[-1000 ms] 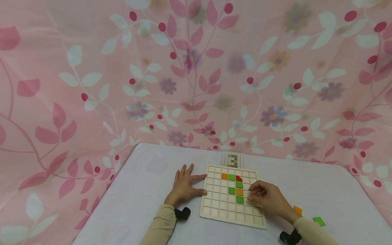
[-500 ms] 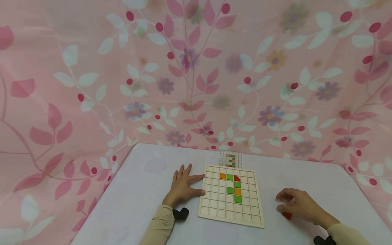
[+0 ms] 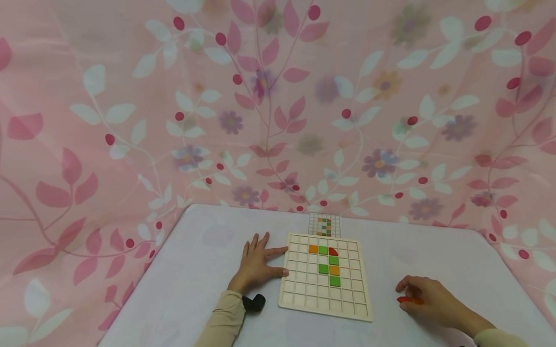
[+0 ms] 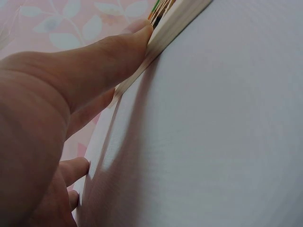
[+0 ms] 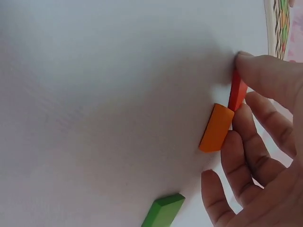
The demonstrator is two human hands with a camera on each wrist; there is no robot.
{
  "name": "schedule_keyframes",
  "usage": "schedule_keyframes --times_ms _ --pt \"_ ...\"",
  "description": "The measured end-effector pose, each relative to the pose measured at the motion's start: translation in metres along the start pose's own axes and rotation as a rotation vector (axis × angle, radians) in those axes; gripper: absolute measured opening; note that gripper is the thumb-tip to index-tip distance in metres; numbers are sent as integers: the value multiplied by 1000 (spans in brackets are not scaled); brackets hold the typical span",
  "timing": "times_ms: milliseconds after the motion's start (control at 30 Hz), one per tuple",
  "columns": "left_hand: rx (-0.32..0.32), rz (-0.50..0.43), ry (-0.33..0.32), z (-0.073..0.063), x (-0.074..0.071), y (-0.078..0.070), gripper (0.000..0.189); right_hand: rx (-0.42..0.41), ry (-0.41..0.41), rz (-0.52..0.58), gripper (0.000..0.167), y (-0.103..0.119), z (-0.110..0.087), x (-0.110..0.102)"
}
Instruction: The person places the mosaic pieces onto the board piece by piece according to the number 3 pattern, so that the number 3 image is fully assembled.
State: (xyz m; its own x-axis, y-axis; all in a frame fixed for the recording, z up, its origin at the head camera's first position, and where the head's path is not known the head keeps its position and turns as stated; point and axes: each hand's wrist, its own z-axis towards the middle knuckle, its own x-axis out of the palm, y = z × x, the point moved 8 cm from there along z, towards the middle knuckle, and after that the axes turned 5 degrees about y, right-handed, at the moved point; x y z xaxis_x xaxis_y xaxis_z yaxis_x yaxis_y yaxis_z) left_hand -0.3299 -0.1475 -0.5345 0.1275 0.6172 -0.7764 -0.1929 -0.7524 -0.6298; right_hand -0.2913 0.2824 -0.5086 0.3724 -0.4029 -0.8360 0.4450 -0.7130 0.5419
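A pale wooden grid board lies on the table with several orange, green and red tiles set in its squares. My left hand rests at its left edge, thumb and forefinger stretched out against the rim; in the left wrist view the thumb touches the board's side. To the right of the board, my right hand pinches a red tile between thumb and fingers, low over the cloth. An orange tile lies right beside the red one, close to the fingers.
Further along the cloth is a green tile, partly cut off by the view. Behind the board lies a small printed grid card with a coloured pattern. A pink floral curtain hangs behind the table's back edge.
My right hand has moved away from the board's right side to the loose tiles and now grips the red one. My left hand has stayed at the board's edge.
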Motion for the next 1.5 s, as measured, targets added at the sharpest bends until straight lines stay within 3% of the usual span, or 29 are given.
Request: schedule_keyframes --times_ms 333,633,1000,1133,1267,1433,1500 --pt "-3 -3 -4 1 0 1 70 75 -7 -43 30 5 -1 11" --pt "7 -1 0 1 0 -2 71 -58 -18 108 26 12 -8 10" --pt "9 -1 -4 0 -2 -2 71 -155 -216 21 28 14 -14 4" --pt "5 10 -2 1 -1 0 71 -110 -248 2 27 13 -14 6" --pt "2 10 3 2 1 2 70 -11 -251 -27 27 11 -14 10" --pt "7 2 -4 1 2 3 70 136 -214 -157 28 9 -11 14" --pt "8 2 -6 1 2 2 70 149 -226 -232 27 11 -11 14"
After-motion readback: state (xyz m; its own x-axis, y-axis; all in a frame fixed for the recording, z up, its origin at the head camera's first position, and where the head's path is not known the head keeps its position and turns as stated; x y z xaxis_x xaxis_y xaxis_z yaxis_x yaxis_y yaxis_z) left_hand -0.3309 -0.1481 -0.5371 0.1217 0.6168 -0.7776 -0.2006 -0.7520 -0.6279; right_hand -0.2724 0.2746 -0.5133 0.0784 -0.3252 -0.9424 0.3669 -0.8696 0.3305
